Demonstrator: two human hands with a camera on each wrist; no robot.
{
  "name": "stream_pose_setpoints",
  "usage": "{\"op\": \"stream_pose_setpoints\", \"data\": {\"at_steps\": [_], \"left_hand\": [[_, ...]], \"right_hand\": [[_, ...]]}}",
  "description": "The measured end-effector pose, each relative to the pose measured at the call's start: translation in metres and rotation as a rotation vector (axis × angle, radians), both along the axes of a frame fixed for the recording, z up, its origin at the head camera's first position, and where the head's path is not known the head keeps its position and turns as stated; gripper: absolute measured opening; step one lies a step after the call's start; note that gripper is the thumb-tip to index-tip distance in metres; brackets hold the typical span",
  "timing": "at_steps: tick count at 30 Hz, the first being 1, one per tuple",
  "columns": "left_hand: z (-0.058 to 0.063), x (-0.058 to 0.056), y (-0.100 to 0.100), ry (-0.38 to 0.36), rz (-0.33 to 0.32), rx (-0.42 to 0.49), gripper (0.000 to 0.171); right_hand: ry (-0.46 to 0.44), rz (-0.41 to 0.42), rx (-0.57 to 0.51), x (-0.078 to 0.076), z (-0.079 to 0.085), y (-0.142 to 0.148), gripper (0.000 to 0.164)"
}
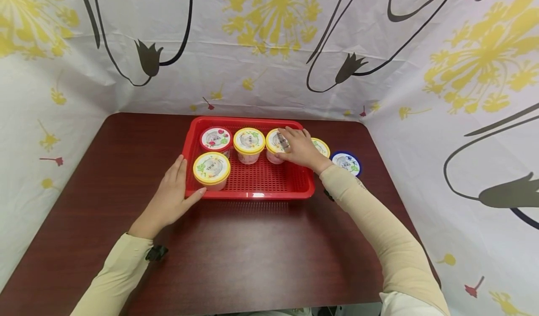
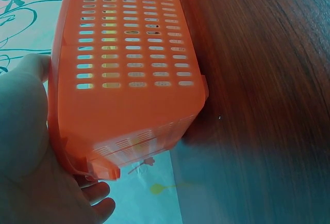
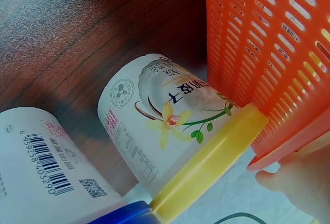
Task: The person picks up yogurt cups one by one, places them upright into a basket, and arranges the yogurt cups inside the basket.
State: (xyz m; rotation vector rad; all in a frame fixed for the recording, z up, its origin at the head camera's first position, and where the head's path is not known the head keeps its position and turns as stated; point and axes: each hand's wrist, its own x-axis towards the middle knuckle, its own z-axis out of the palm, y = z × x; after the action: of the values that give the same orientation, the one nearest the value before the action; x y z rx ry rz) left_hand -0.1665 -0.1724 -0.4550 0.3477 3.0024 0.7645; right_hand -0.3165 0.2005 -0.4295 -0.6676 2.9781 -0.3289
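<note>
- My right hand (image 1: 303,148) reaches over the basket's right wall and grips a yellow-lidded cup (image 1: 273,142) by its lid, thumb on the near side, fingers across the far side.
- My left hand (image 1: 170,192) lies open against the basket's near-left corner, fingers along the left rim, thumb extended over the near rim.
- The red basket (image 1: 267,178) sits on the dark wooden table (image 1: 248,250), toward its far edge.
- Inside, along the far side, I see a red-lidded cup (image 1: 216,139), then a middle cup (image 1: 249,140) with a yellow lid, then the gripped one; all stand upright.
- A front cup (image 1: 212,168), also yellow-lidded, stands near my left thumb.
- Outside the right wall, an outer cup (image 3: 170,126) with a yellow lid and vanilla-flower print stands just beside the basket.
- Beyond it is a blue-lidded cup (image 1: 346,163), its barcode readable from my right wrist camera.
- Flower-patterned sheeting (image 1: 202,68) surrounds the table's far side and ends.
</note>
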Motion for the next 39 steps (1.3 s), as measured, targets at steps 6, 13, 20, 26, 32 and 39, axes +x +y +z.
{"op": "stream_pose_setpoints", "data": {"at_steps": [6, 13, 20, 26, 32, 39], "left_hand": [[0.001, 0.000, 0.001, -0.006, 0.005, 0.006, 0.106], [0.002, 0.001, 0.001, 0.000, 0.002, 0.008, 0.107], [0.004, 0.002, 0.001, -0.009, 0.004, 0.005, 0.107], [0.006, 0.001, 0.000, -0.023, 0.004, 0.004, 0.106], [0.007, 0.001, 0.000, -0.030, 0.001, -0.008, 0.106], [0.006, 0.001, 0.001, -0.028, 0.006, -0.005, 0.107]], "right_hand": [[-0.012, -0.005, -0.002, 0.002, 0.004, 0.003, 0.090], [0.017, -0.042, -0.065, 0.005, 0.018, 0.020, 0.088], [0.022, -0.080, -0.096, 0.009, 0.036, 0.046, 0.082], [-0.016, -0.098, -0.128, 0.014, 0.044, 0.067, 0.079], [-0.059, -0.115, -0.100, 0.017, 0.044, 0.080, 0.076], [-0.118, -0.134, -0.089, 0.019, 0.034, 0.088, 0.079]]}}
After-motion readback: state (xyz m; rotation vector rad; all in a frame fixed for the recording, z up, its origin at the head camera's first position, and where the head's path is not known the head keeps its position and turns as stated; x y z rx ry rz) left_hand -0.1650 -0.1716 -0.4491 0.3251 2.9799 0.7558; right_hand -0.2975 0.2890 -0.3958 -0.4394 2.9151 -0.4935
